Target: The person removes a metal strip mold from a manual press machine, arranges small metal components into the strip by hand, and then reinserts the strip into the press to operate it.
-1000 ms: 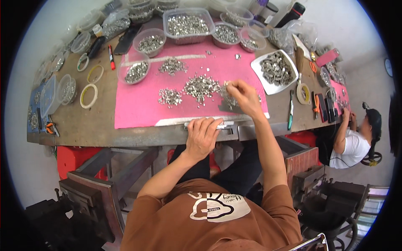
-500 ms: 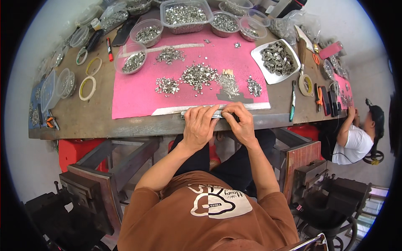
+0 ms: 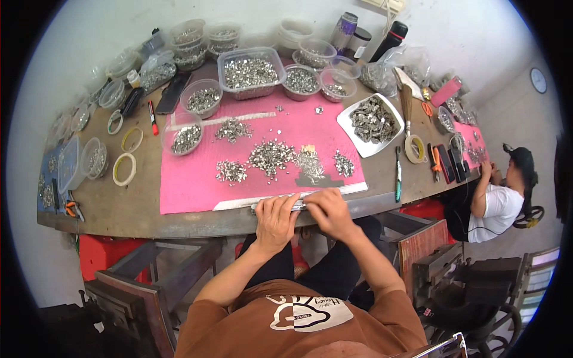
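A narrow silvery metal strip [image 3: 298,205] lies along the near edge of the table. My left hand [image 3: 276,222] is wrapped over it, with its left tip poking out past the fingers. At the strip's right part, my right hand [image 3: 330,213] has curled fingers; what they pinch, if anything, is hidden. Just beyond both hands is a pink mat [image 3: 197,191] with a white band along its front. On the mat lie a heap of small shiny metal pieces [image 3: 271,158], a pile of thin slivers [image 3: 310,166] and a smaller pile of bits [image 3: 344,163].
A white square dish [image 3: 344,122] holds dark metal pieces. Clear tubs [image 3: 250,89] of metal bits line the back. A toothbrush [image 3: 398,179], tape rolls [image 3: 124,169] and a red marker [image 3: 153,119] lie about. A co-worker [image 3: 498,197] sits at the far right.
The view has tilted up, showing more of the wall and back row. My right hand has shifted on the strip, its fingers more curled downward; my left hand keeps its hold.
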Demonstrator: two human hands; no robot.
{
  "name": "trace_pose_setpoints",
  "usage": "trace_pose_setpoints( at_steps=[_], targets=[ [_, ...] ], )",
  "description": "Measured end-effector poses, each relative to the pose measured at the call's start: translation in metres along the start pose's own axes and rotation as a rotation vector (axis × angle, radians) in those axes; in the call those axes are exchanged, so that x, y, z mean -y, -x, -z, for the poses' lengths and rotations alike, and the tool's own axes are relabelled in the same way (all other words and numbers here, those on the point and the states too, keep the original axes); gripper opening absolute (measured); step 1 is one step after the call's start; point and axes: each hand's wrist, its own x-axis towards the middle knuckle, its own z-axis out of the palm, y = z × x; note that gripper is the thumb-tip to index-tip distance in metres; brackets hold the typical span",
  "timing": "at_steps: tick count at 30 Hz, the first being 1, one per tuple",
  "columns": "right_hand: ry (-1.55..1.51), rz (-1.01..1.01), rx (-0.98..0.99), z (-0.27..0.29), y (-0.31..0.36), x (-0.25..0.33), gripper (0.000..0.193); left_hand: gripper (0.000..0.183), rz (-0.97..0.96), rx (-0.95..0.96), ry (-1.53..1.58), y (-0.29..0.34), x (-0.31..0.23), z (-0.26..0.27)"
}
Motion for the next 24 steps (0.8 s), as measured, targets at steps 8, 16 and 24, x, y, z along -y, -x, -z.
trace_pose_setpoints(
  at_steps=[8,16,24],
  targets=[
    [0.149,-0.131,-0.230,-0.001,-0.133,-0.133,0.014,0.059,0.009,0.044,-0.020,-0.002,-0.001,0.005],
    [0.393,-0.249,-0.230,-0.028,-0.158,-0.186,0.011,0.032,-0.135,0.210,0.027,-0.093,0.043,0.024],
    [0.031,-0.441,0.022,0.015,-0.139,-0.115,0.015,0.012,0.060,0.185,-0.081,-0.198,0.145,-0.077]
  ],
)
